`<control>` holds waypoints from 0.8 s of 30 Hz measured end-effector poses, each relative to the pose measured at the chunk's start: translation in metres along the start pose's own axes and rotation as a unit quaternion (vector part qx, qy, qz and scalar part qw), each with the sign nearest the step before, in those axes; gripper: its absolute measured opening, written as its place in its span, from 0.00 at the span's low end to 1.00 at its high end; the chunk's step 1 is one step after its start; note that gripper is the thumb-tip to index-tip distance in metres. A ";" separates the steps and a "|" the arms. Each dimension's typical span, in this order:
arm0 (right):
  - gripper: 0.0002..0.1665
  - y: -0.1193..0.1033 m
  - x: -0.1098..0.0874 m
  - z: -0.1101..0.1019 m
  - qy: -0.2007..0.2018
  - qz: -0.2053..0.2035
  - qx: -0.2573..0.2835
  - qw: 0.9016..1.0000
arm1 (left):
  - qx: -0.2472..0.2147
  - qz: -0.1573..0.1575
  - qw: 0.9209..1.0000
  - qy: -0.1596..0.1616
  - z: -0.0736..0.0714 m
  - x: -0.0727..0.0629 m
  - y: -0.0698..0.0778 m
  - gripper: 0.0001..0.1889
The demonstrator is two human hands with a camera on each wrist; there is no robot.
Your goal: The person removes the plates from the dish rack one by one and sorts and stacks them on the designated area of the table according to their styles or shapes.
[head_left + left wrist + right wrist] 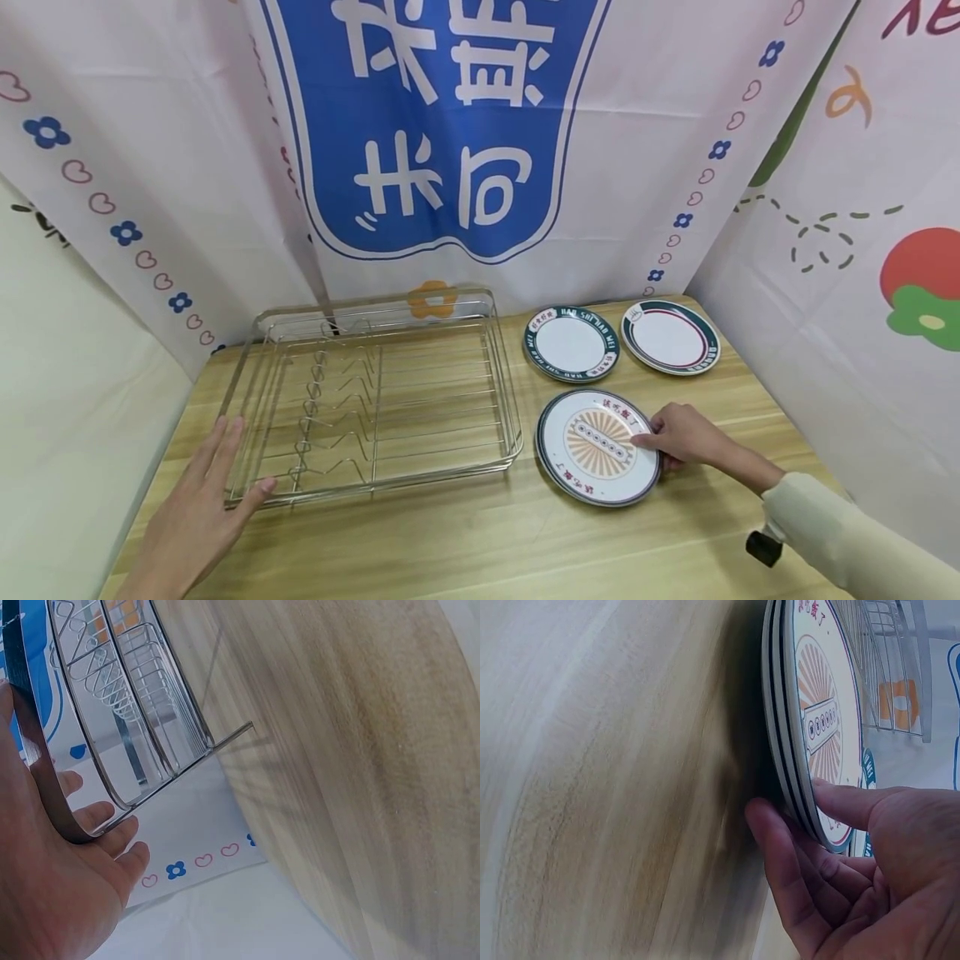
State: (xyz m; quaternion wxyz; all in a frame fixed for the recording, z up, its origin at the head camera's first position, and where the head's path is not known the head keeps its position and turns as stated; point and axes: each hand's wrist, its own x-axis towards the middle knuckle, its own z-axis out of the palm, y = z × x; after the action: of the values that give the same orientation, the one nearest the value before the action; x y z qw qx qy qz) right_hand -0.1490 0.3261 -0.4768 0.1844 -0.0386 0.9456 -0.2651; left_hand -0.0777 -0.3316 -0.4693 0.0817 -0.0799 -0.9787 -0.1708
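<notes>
My right hand (678,437) grips the right edge of a stack of white plates (600,450), whose top plate has an orange sunburst and a dark rim. In the right wrist view, my thumb presses the top face while a fingertip reaches below the stacked rims; whether the stack touches the table is unclear. My left hand (187,508) rests against the front-left corner of a metal wire dish rack (375,485), fingers along its left side and thumb at its front. The left wrist view has the rack's metal band (46,776) between thumb and fingers.
Behind the stack lie a green-rimmed plate (573,343) and another green-and-red-rimmed plate (667,335). All stand on a wooden table (465,542). A printed cloth (622,192) hangs along the back, and walls close off both sides.
</notes>
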 end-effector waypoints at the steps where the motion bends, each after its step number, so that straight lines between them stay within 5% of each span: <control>1: 0.21 0.001 0.000 0.001 0.001 -0.001 0.001 1.000 | 0.000 0.001 1.000 0.001 0.000 0.000 0.000 0.51; 24: 0.19 -0.004 0.002 -0.006 -0.007 -0.007 -0.026 1.000 | 0.009 0.015 1.000 0.006 -0.005 -0.005 -0.002 0.50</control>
State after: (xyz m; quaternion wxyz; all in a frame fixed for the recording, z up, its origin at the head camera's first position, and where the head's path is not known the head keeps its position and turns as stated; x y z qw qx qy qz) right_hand -0.1533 0.3252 -0.4701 0.1883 -0.0517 0.9505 -0.2415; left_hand -0.0725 -0.3355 -0.4663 0.0909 -0.0932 -0.9782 -0.1615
